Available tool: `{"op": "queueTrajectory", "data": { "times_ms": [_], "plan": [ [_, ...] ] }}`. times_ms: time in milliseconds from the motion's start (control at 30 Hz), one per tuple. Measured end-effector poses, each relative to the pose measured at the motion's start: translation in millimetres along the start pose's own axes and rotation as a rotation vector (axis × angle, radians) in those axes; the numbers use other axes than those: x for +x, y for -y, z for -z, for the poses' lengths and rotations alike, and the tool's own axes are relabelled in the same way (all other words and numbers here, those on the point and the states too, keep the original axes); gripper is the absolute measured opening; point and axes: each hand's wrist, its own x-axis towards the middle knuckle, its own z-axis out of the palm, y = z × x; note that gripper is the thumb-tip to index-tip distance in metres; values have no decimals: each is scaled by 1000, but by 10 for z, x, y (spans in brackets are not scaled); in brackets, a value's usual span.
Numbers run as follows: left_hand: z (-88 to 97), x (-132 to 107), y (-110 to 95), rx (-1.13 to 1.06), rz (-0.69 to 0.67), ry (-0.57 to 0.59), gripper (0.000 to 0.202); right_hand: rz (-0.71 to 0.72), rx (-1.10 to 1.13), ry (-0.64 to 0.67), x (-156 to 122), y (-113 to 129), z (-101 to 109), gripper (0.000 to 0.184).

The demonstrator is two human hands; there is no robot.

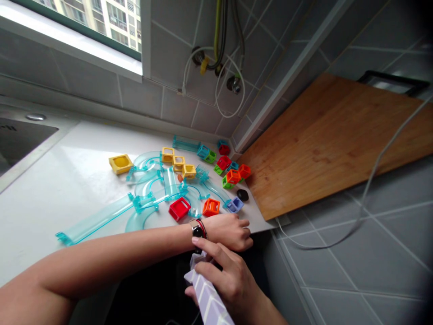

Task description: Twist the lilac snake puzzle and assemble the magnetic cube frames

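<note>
Right hand, one strip, one watch

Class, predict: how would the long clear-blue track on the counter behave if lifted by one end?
The long track looks like thin moulded plastic: probably light and stiff, perhaps sagging slightly. Being glossy, it may slide easily on the smooth counter.

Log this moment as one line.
left hand: fisted at counter edge | right hand: holds patterned strip, fingertip at wristwatch | nearby: toy track pieces
</note>
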Motion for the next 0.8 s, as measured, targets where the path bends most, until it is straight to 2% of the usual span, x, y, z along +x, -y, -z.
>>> {"op": "queueTrajectory", "data": {
  "times_ms": [300,433,800],
  "plan": [
    [-54,3,35,24,27,27,15,-99,3,-90,-149,-66,48,25],
    [-51,-4,47,22,50,60,14,-74,16,-98,-183,-91,72,26],
    [-38,-30,32,26,81,62,13,46,54,-116,-154,-37,-60,28]
  ]
}}
